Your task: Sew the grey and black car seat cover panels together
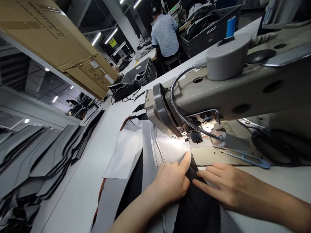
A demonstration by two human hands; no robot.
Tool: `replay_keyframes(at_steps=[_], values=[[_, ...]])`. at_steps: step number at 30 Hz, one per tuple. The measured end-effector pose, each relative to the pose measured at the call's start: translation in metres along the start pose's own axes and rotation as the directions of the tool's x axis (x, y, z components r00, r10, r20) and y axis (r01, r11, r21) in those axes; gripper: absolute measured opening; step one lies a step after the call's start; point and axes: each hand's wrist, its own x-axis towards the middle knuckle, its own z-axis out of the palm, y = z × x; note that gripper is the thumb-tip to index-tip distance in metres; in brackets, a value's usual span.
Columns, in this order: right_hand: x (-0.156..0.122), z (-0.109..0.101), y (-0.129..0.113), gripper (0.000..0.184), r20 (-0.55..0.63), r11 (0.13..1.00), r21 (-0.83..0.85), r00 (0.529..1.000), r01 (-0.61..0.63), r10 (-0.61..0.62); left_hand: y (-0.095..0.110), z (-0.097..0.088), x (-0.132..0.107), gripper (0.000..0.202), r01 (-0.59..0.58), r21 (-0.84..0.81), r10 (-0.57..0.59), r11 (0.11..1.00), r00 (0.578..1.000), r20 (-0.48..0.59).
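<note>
A grey sewing machine reaches in from the right, its lamp lighting the needle area. Under its presser foot runs light grey mesh fabric with a black fabric layer beside and below it. My left hand presses on the mesh, its index finger stretched toward the foot near the fabric's edge. My right hand lies to the right, fingers extended, the fingertips touching the black fabric. A white sheet and a grey panel with an orange-brown edge lie left of the mesh.
Black-handled scissors and blue tweezers rest on the machine bed at right. Stacks of grey cut panels stand at left. Cardboard boxes, dark crates and a seated person in a light blue shirt are beyond.
</note>
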Motion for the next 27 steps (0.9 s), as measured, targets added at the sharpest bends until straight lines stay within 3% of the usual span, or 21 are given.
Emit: replay_keyframes(at_steps=[5, 8, 17, 20, 23, 27], values=[[-0.011, -0.001, 0.005, 0.064, 0.166, 0.995, 0.067, 0.984, -0.071, 0.059, -0.007, -0.007, 0.001, 0.070, -0.056, 0.005, 0.056, 0.998, 0.997, 0.059], [-0.014, 0.001, 0.006, 0.069, 0.167, 0.996, 0.049, 0.984, -0.077, 0.067, -0.013, -0.014, 0.008, 0.066, -0.071, -0.034, 0.073, 0.997, 0.996, 0.042], [-0.003, 0.020, 0.007, 0.045, 0.042, 0.964, -0.243, 0.992, -0.109, 0.123, -0.008, -0.026, 0.029, 0.070, -0.007, -0.006, 0.007, 1.000, 1.000, 0.008], [-0.001, 0.019, 0.006, 0.044, 0.029, 0.953, -0.276, 0.990, -0.122, 0.135, -0.005, -0.026, 0.023, 0.079, 0.014, 0.080, -0.020, 0.997, 0.997, 0.076], [0.000, 0.021, 0.005, 0.045, 0.013, 0.949, -0.280, 0.988, -0.142, 0.152, -0.008, -0.032, 0.020, 0.077, -0.042, 0.030, 0.037, 0.999, 0.988, 0.150], [0.005, 0.027, 0.009, 0.050, -0.003, 0.933, -0.298, 0.977, -0.203, 0.212, -0.016, -0.041, 0.032, 0.066, -0.094, -0.084, 0.103, 0.992, 0.989, 0.106]])
